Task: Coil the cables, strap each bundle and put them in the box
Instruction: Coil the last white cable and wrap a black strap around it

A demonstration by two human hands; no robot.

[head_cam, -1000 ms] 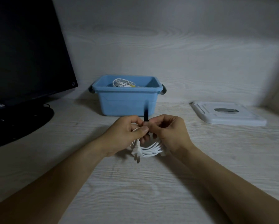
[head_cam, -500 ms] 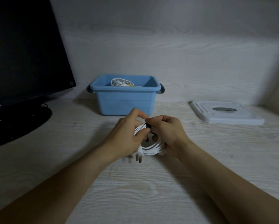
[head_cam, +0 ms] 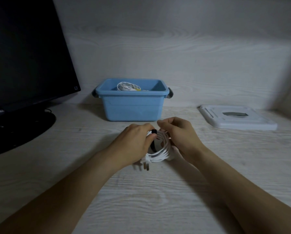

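Head view: left hand (head_cam: 134, 141) grips white coiled cable (head_cam: 160, 153) at its black strap (head_cam: 153, 132); right hand (head_cam: 180, 137) seemingly cradles the coil's right side, near blue box (head_cam: 133, 105).

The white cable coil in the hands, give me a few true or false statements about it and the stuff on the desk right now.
1. Both hands hold the white cable coil. True.
2. A black strap sits on the coil. True.
3. The blue box is empty. False: a coiled bundle lies inside.
4. The white lid covers the box. False: it lies on the desk to the box's right.
5. The left hand grips the coil beside the strap. True.
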